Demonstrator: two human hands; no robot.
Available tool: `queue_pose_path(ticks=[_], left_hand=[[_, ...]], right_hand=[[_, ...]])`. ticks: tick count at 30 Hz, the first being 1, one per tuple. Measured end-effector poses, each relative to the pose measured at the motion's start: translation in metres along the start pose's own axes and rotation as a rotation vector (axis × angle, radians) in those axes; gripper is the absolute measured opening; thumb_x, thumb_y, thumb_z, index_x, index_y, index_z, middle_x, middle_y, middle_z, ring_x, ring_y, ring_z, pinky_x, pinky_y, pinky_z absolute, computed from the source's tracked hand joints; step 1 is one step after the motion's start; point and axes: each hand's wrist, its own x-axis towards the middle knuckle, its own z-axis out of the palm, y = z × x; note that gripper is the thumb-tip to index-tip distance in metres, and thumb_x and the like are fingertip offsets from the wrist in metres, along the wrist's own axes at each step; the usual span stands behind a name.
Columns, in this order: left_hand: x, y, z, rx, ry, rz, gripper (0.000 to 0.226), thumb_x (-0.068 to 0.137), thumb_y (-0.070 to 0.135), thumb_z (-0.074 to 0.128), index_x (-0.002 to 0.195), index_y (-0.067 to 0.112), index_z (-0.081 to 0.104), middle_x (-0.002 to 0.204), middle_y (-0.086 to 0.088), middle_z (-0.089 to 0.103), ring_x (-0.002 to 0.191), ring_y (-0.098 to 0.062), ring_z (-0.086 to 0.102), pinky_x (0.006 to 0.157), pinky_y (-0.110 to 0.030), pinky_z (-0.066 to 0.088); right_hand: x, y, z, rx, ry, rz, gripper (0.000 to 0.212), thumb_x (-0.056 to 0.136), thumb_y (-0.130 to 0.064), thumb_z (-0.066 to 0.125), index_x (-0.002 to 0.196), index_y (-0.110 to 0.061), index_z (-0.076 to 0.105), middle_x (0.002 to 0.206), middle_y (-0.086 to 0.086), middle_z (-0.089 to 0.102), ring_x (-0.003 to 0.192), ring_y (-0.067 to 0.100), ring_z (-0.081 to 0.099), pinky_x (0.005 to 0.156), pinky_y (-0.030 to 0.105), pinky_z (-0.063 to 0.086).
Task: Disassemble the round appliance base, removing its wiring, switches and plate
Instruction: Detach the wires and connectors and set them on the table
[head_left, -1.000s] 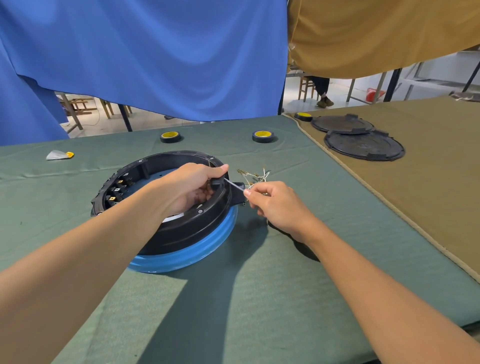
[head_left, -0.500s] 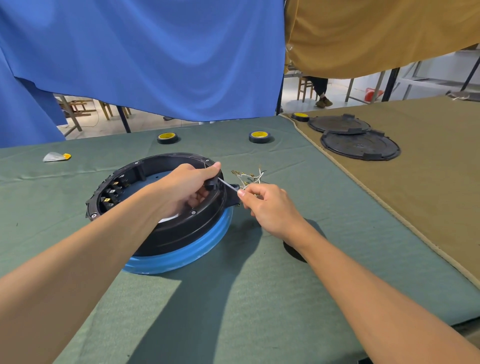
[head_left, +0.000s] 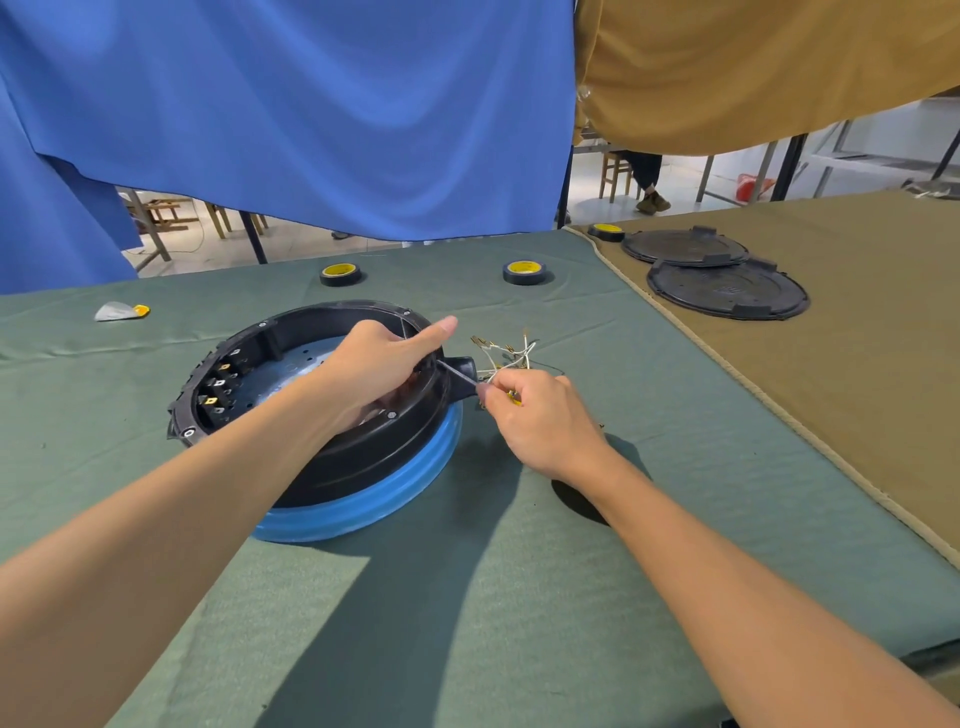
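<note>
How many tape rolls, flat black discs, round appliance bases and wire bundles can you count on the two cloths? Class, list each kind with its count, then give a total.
tape rolls: 3
flat black discs: 2
round appliance base: 1
wire bundle: 1
Total: 7

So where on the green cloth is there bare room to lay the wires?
The green cloth is bare right of the right hand, up to the seam of the tan cloth, and in front of the base, between the forearms. A narrower strip runs between base and tape rolls. Crowded: the base's right edge, where left hand, right hand and wires meet.
</note>
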Motion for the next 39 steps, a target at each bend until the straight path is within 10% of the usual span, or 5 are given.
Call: queue_pose_path(ticks=[11,16,28,32,39], left_hand=[[-0.002,-0.001,-0.006,0.329,-0.114,0.194,0.041,0.075,0.046,0.070,0.060,0.014,0.047,0.041,0.010,0.037,0.037,-0.008,0.035,0.042,-0.021,0.030],[-0.014,-0.006,-0.008,0.645,-0.001,0.247,0.042,0.084,0.058,0.051,0.082,0.016,0.052,0.074,0.000,0.059,0.066,-0.016,0.054,0.053,-0.030,0.034],[-0.026,-0.013,-0.025,-0.030,-0.432,0.187,0.048,0.064,0.051,0.082,0.093,0.015,0.072,0.090,-0.007,0.067,0.087,-0.023,0.062,0.082,-0.036,0.042],[-0.027,-0.015,-0.029,-0.045,-0.384,0.183,0.067,0.055,0.059,0.077,0.096,0.007,0.071,0.083,-0.005,0.053,0.074,-0.020,0.043,0.070,-0.036,0.031],[-0.024,-0.009,-0.021,-0.215,-0.277,0.082,0.046,0.095,0.047,0.049,0.085,0.004,0.063,0.069,-0.008,0.054,0.067,-0.020,0.045,0.068,-0.031,0.040]], right_hand=[[0.001,0.001,-0.008,-0.002,-0.095,-0.093,0.040,0.097,-0.035,0.050,0.060,-0.020,0.044,0.058,-0.002,0.045,0.071,0.027,0.045,0.064,0.038,0.038],[-0.006,0.002,0.001,-0.101,-0.015,-0.186,0.043,0.100,-0.037,0.042,0.060,-0.028,0.029,0.054,-0.009,0.036,0.066,0.027,0.042,0.061,0.035,0.031],[0.004,-0.028,-0.025,-0.436,-0.071,-0.403,0.030,0.097,-0.042,0.041,0.091,-0.021,0.061,0.086,0.012,0.065,0.083,0.038,0.057,0.061,0.036,0.031],[0.013,-0.039,-0.036,-0.445,-0.185,-0.312,0.031,0.096,-0.048,0.041,0.078,-0.026,0.055,0.083,0.005,0.061,0.083,0.034,0.053,0.064,0.034,0.031],[0.025,-0.051,-0.038,-0.106,-0.406,-0.088,0.041,0.100,-0.034,0.045,0.067,-0.011,0.058,0.058,0.002,0.054,0.057,0.019,0.048,0.054,0.030,0.039]])
